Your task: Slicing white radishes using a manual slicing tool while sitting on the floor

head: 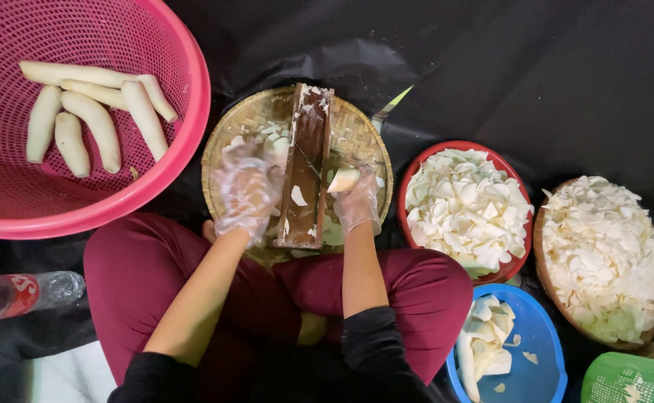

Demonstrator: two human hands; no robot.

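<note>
Here root piece (344, 179) in right hand (357, 203), beside slicer (306, 168).

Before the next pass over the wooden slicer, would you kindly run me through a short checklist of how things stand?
1. Left hand in a clear plastic glove steadies the long wooden slicer board: ok.
2. Right hand, gloved, holds a short white peeled root stub: ok.
3. Stub long enough to keep fingers off the blade: cannot tell.
4. Round woven bamboo tray sits under the slicer: ok.
5. Peeled roots in the pink plastic basket: ok.
</note>
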